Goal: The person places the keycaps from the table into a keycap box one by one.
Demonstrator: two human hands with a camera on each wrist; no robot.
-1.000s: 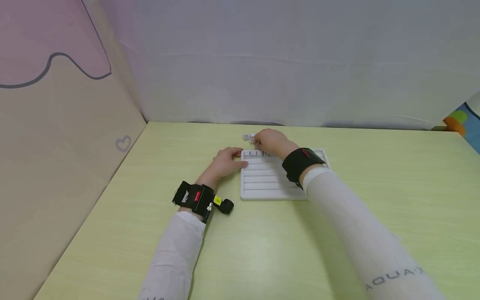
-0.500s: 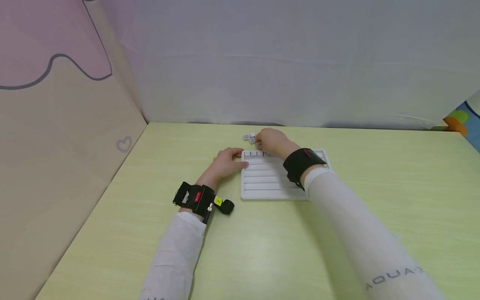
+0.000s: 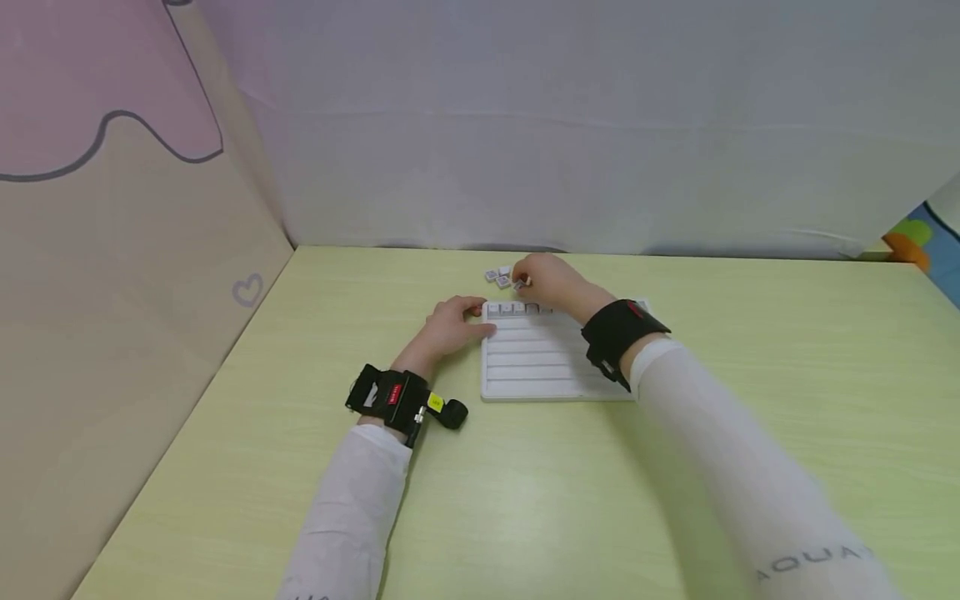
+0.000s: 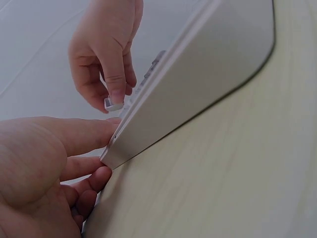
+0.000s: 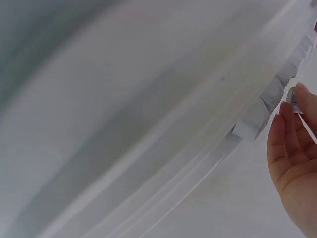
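A white grooved tray (image 3: 536,367) lies on the yellow-green table. Several small grey-white square tiles (image 3: 514,309) stand in its far row. My left hand (image 3: 450,323) rests against the tray's far left corner (image 4: 111,156), thumb along its edge. My right hand (image 3: 551,282) hovers over the tray's far edge and pinches one small tile (image 4: 114,103) between thumb and fingertips; that tile (image 5: 293,99) shows at my fingertips in the right wrist view. A few loose tiles (image 3: 497,275) lie on the table just beyond the tray.
The table (image 3: 525,483) is boxed in by a grey-white back wall (image 3: 600,150) and a beige and pink side panel (image 3: 112,250) on the left. A colourful object (image 3: 911,237) sits past the table's far right corner.
My right hand has drawn slightly back and right from the loose tiles, with a tile now pinched in its fingers. My left hand has stayed on the tray corner.
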